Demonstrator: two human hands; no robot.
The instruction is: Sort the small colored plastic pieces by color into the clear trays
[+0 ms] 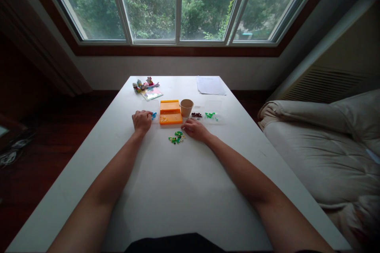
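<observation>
My left hand [142, 121] rests at the left of the orange box, its fingers curled and closed beside small blue pieces [154, 116] in a clear tray. Whether anything is pinched in those fingers is hidden. On the right, my right hand [195, 129] lies low on the table with its fingers stretched out, seemingly holding nothing. Its fingertips are close to a loose pile of green, yellow and dark small building bricks [177, 138]. Between the hands sits the orange open box [170, 112], with a few pale pieces in its front part.
A brown paper cup [187, 107] stands right of the box. Dark brown pieces [196, 115] and green pieces [210, 115] lie in clear trays beyond it. Farther back are toy figures [145, 84], a colourful leaflet [152, 93] and white papers [210, 85] on the white table [184, 189].
</observation>
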